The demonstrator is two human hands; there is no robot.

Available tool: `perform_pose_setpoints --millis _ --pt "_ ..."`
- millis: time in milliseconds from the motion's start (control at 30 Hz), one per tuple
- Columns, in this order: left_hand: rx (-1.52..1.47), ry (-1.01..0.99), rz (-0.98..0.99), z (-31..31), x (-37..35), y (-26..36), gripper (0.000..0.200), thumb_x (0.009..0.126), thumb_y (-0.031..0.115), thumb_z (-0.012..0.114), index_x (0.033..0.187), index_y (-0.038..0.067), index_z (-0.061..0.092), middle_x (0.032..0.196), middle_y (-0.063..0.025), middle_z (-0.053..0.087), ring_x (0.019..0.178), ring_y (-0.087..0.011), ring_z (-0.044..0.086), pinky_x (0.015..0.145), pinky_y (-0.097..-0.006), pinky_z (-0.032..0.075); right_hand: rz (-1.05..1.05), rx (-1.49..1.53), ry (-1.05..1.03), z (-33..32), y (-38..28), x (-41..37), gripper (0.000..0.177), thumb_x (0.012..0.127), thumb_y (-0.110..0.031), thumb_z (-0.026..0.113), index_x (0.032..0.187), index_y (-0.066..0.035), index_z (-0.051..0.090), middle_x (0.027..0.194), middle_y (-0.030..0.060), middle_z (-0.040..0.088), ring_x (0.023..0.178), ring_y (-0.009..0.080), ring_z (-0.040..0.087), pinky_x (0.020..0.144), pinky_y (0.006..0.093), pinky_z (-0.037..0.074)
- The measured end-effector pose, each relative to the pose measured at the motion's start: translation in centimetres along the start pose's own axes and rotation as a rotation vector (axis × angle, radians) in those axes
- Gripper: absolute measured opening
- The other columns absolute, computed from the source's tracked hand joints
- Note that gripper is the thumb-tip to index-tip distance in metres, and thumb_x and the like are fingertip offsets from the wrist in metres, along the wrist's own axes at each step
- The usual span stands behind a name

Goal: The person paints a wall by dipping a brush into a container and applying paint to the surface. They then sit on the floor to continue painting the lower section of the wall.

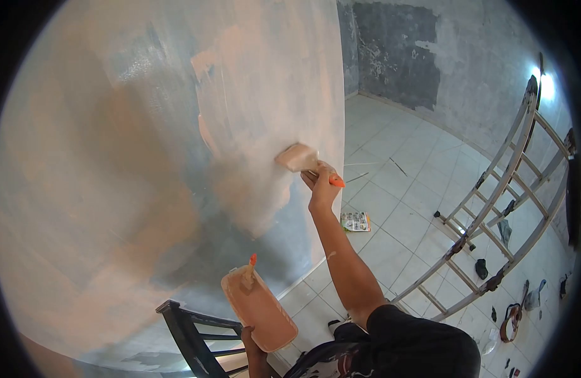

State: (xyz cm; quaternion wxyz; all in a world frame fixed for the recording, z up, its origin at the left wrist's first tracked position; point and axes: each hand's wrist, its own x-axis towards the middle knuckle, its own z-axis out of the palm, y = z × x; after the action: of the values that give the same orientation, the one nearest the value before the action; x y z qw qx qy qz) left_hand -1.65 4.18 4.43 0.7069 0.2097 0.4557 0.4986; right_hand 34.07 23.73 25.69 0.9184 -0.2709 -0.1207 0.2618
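As we look through the head view, our right hand point(323, 184) is closed around the orange handle of a wide brush point(298, 157), its head against the patchy wall point(252, 120) on the left. Well apart from it, our left hand point(251, 340) grips the near end of a tray point(262, 310) of peach paint; a second orange handle point(253, 259) stands at its far end. A black chair point(188, 327) is beside the tray, and a ladder point(492, 214) stands right.
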Motion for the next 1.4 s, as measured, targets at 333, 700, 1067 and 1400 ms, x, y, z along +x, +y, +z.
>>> perform_pose_setpoints --millis 333,700,1067,1400 --pt "-0.018 0.010 0.030 2.0 -0.4 0.2 0.072 0.074 0.031 0.055 0.135 -0.002 0.038 0.120 -0.0212 0.054 0.105 -0.0373 0.058 0.089 -0.0460 0.050 -0.353 -0.022 -0.177 16.9 -12.9 7.9 0.018 0.084 -0.011 0.059 0.085 0.006 0.063 0.078 0.0127 0.064 0.067 0.0194 0.064 0.061 0.0305 0.056" --pt "0.009 0.018 -0.002 1.7 0.0 -0.8 0.074 0.074 0.032 0.054 0.138 -0.001 0.036 0.123 -0.0210 0.052 0.109 -0.0368 0.057 0.091 -0.0459 0.048 0.021 0.049 -0.091 -1.1 -0.6 7.2 0.030 0.088 -0.021 0.060 0.110 -0.001 0.058 0.101 0.0116 0.065 0.086 0.0247 0.067 0.077 0.0376 0.058" --pt "0.054 0.044 -0.022 2.2 -0.3 -0.4 0.072 0.075 0.030 0.053 0.137 -0.002 0.036 0.123 -0.0212 0.053 0.108 -0.0377 0.057 0.091 -0.0469 0.049 -0.154 -0.154 -0.123 3.6 -4.8 6.8 0.024 0.089 -0.016 0.056 0.101 0.005 0.061 0.094 0.0137 0.063 0.079 0.0237 0.066 0.069 0.0334 0.059" --pt "0.018 0.088 0.001 3.3 -1.5 -0.3 0.069 0.071 0.028 0.055 0.129 -0.007 0.043 0.118 -0.0207 0.054 0.106 -0.0356 0.058 0.089 -0.0433 0.049 0.062 0.113 -0.120 -2.7 0.5 6.1 0.035 0.090 -0.024 0.058 0.114 0.001 0.054 0.106 0.0156 0.062 0.090 0.0294 0.066 0.077 0.0360 0.058"
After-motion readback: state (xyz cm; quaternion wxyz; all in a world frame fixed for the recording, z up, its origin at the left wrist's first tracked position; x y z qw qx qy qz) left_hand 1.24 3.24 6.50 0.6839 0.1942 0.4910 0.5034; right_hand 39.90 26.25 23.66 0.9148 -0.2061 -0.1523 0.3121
